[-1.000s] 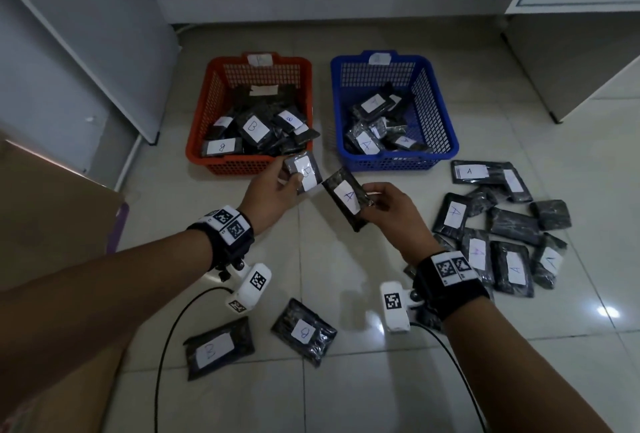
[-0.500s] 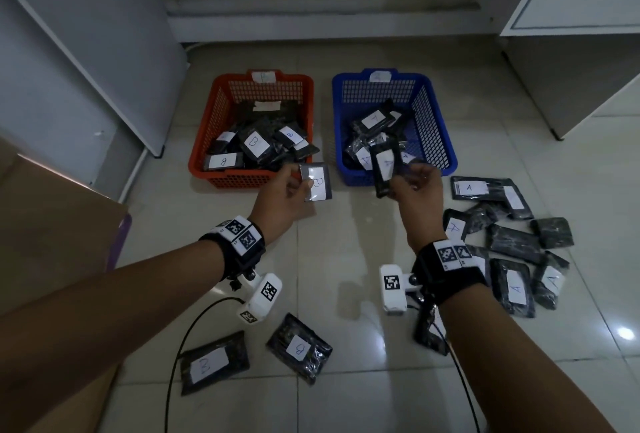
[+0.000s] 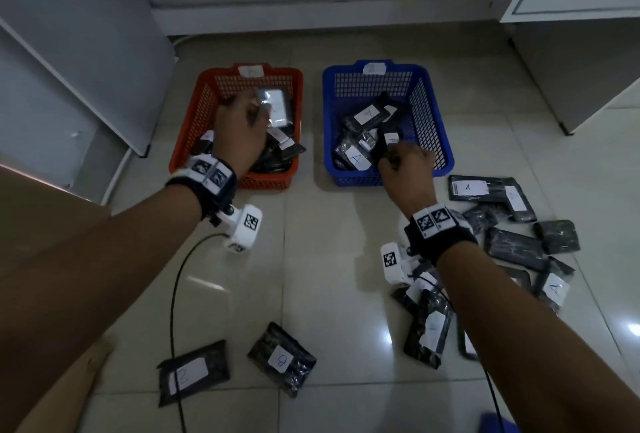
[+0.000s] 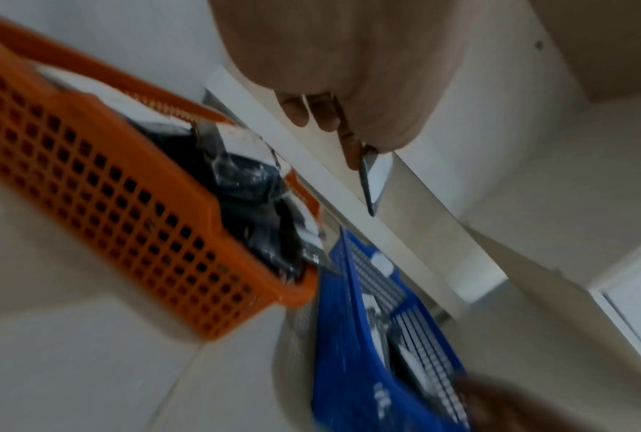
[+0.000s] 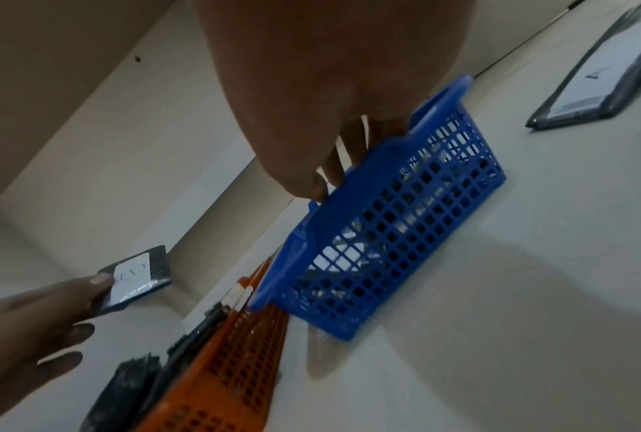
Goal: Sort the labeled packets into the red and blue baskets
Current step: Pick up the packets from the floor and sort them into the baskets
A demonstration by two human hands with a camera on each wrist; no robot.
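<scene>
Labeled packet (image 3: pixel 275 108) pinched in left hand (image 3: pixel 239 133) above red basket (image 3: pixel 188 128) | second packet (image 3: pixel 388 145) gripped by right hand (image 3: pixel 407 169) over blue basket's (image 3: pixel 438 131) near edge | loose packets (image 3: pixel 512 221) lie right of that hand.

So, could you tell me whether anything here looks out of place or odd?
Nothing looks damaged or spilled. Unsorted packets lie scattered on the floor: a jumbled, overlapping pile right of the blue basket, and two loose ones, one marked B, nearer the person, away from the red basket.
</scene>
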